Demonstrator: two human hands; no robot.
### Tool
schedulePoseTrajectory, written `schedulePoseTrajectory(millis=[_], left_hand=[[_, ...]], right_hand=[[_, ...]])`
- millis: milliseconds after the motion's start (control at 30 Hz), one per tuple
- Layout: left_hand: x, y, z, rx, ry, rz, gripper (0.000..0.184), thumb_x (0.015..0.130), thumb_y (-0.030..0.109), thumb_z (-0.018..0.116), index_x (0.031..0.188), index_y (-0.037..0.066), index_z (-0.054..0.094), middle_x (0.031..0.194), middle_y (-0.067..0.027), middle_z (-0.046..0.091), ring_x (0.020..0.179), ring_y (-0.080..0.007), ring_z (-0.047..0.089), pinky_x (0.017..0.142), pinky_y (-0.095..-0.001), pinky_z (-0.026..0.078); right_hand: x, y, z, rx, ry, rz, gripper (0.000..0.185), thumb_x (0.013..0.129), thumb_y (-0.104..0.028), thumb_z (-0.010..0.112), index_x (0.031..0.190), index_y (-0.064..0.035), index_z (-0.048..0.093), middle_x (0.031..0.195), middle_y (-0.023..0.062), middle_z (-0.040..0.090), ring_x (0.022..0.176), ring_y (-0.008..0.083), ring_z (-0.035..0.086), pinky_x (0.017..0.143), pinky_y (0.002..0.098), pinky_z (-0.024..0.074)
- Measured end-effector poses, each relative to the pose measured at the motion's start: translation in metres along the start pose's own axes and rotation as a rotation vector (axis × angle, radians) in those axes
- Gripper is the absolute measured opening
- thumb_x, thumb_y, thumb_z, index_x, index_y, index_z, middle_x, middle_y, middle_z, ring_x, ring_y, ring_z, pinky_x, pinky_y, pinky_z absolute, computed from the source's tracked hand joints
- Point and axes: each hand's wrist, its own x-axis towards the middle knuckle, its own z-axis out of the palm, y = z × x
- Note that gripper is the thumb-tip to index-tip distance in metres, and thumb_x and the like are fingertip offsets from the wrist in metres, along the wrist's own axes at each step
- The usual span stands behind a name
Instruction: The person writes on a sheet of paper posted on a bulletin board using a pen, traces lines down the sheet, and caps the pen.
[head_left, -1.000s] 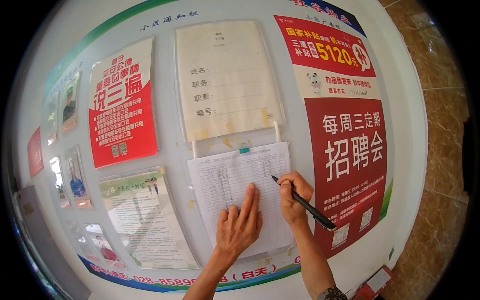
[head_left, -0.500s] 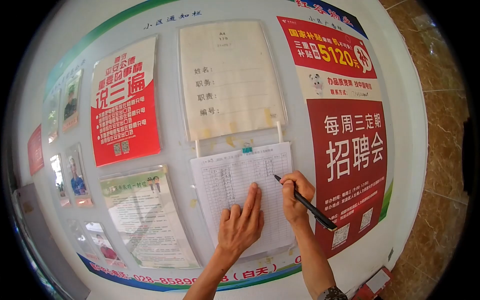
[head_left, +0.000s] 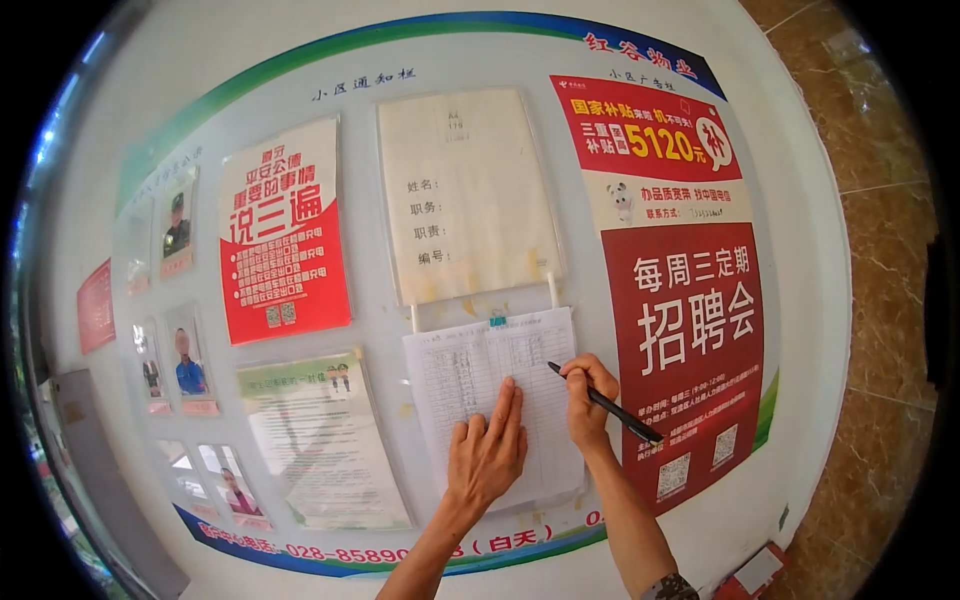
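Observation:
A sheet of paper (head_left: pixel 470 350) printed with a table hangs on the wall board, with handwriting in some of its columns. A small teal clip (head_left: pixel 498 321) grips its top edge. My left hand (head_left: pixel 488 445) lies on the sheet, index and middle fingers stretched upward, pressing it against the board. In my right hand (head_left: pixel 590 395) is a black pen (head_left: pixel 625 415), its tip pointing up and left at the right-hand columns. Whether the tip touches the paper I cannot tell.
Above the sheet is a beige paper in a clear sleeve (head_left: pixel 465 190). Red posters (head_left: pixel 690 350) cover the board's right side. A red-and-white notice (head_left: pixel 285 240), a green-edged letter (head_left: pixel 320 440) and small portrait photos are on the left. A red box-like object (head_left: pixel 755 570) sits at lower right.
The view has shifted, so the board sits a little lower in it. My left hand stays on the sheet; the pen in my right hand has moved slightly down the page.

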Motion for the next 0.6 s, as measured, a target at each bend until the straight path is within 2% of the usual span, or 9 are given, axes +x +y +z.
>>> schedulePoseTrajectory(millis=[67, 133, 233, 367, 467, 533, 567, 600], left_hand=[[0.000, 0.000, -0.006, 0.002, -0.017, 0.006, 0.052, 0.085, 0.018, 0.065, 0.134, 0.002, 0.058, 0.149, -0.0076, 0.050, 0.065, -0.0185, 0.044, 0.061, -0.0318, 0.038], [-0.003, 0.000, -0.011, -0.068, -0.068, 0.008, 0.056, 0.084, 0.016, 0.066, 0.137, 0.000, 0.054, 0.148, -0.0109, 0.049, 0.067, -0.0219, 0.045, 0.065, -0.0350, 0.039], [-0.004, 0.002, -0.020, -0.097, -0.103, 0.010, 0.055, 0.086, 0.015, 0.065, 0.136, -0.001, 0.053, 0.146, -0.0131, 0.051, 0.071, -0.0251, 0.049, 0.069, -0.0368, 0.041], [-0.024, 0.010, -0.036, -0.143, -0.129, -0.004, 0.051, 0.087, 0.015, 0.064, 0.134, -0.003, 0.054, 0.142, -0.0166, 0.053, 0.077, -0.0281, 0.055, 0.073, -0.0386, 0.044], [-0.049, 0.023, -0.054, -0.218, -0.176, -0.013, 0.047, 0.089, 0.014, 0.063, 0.131, -0.004, 0.054, 0.135, -0.0206, 0.056, 0.085, -0.0327, 0.059, 0.075, -0.0427, 0.046], [-0.065, 0.035, -0.072, -0.471, -0.274, -0.073, 0.042, 0.091, 0.014, 0.063, 0.129, -0.003, 0.056, 0.123, -0.0214, 0.063, 0.084, -0.0344, 0.062, 0.076, -0.0429, 0.049], [-0.066, 0.039, -0.086, -0.471, -0.280, -0.071, 0.042, 0.091, 0.014, 0.063, 0.129, -0.003, 0.056, 0.123, -0.0214, 0.063, 0.084, -0.0344, 0.062, 0.076, -0.0429, 0.049], [-0.067, 0.044, -0.103, -0.657, -0.443, -0.174, 0.040, 0.091, 0.014, 0.063, 0.127, -0.003, 0.057, 0.115, -0.0206, 0.065, 0.082, -0.0334, 0.065, 0.074, -0.0428, 0.051]], right_hand=[[0.000, -0.002, -0.002, 0.025, 0.003, 0.036, 0.015, 0.089, -0.002, 0.047, 0.080, -0.0007, 0.059, 0.069, -0.0012, 0.051, 0.060, 0.0050, 0.038, 0.053, 0.0233, 0.0303], [0.001, -0.006, -0.005, 0.057, 0.000, 0.140, 0.015, 0.089, -0.003, 0.048, 0.080, -0.0012, 0.060, 0.068, -0.0013, 0.051, 0.059, 0.0045, 0.038, 0.053, 0.0236, 0.0298], [-0.001, -0.018, -0.013, 0.032, 0.032, 0.111, 0.016, 0.092, -0.003, 0.050, 0.080, -0.0013, 0.060, 0.063, -0.0042, 0.046, 0.057, 0.0017, 0.036, 0.049, 0.0235, 0.0258], [-0.013, -0.050, -0.035, -0.066, -0.039, 0.103, 0.016, 0.092, -0.004, 0.050, 0.081, -0.0016, 0.060, 0.061, -0.0035, 0.045, 0.056, 0.0028, 0.037, 0.049, 0.0240, 0.0274], [-0.032, -0.069, -0.052, -0.063, -0.111, 0.180, 0.015, 0.092, -0.004, 0.050, 0.081, -0.0014, 0.060, 0.061, -0.0013, 0.046, 0.055, 0.0046, 0.038, 0.049, 0.0253, 0.0300], [-0.048, -0.091, -0.064, -0.115, -0.190, 0.201, 0.015, 0.092, -0.004, 0.050, 0.081, -0.0009, 0.060, 0.061, 0.0013, 0.048, 0.054, 0.0061, 0.041, 0.049, 0.0262, 0.0332], [-0.061, -0.096, -0.072, -0.080, -0.212, 0.285, 0.015, 0.092, -0.006, 0.051, 0.081, -0.0009, 0.060, 0.062, 0.0020, 0.050, 0.055, 0.0065, 0.043, 0.050, 0.0260, 0.0348], [-0.070, -0.104, -0.079, -0.079, -0.211, 0.291, 0.015, 0.092, -0.006, 0.051, 0.081, -0.0009, 0.060, 0.062, 0.0020, 0.050, 0.055, 0.0065, 0.043, 0.050, 0.0260, 0.0348]])
